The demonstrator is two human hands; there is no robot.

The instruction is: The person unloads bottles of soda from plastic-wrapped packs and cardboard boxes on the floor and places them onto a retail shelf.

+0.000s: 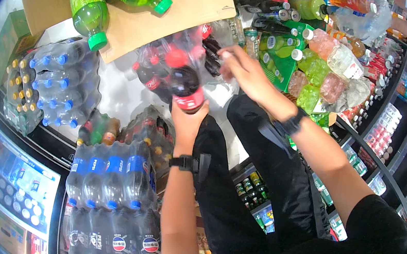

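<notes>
My left hand (187,116) is wrapped round the lower part of a cola bottle (184,80) with a red cap and a red label. The bottle is dark and tilts away from me. Just beyond it lies a clear plastic-wrapped pack of red-capped cola bottles (151,74). My right hand (241,68) hovers to the right of the wrap, its fingers partly blurred and apart, with nothing plainly in them. Beside its fingertips, another dark bottle with a red label (210,48) lies by the wrap.
A cardboard sheet (182,13) lies ahead, with large green bottles (90,15) on it. Wrapped packs of blue-capped bottles (64,79) and dark cola bottles (113,243) stand at left. Many loose drinks (317,67) crowd the right, above curved shelves (399,149). A glass-topped case (20,189) borders the left.
</notes>
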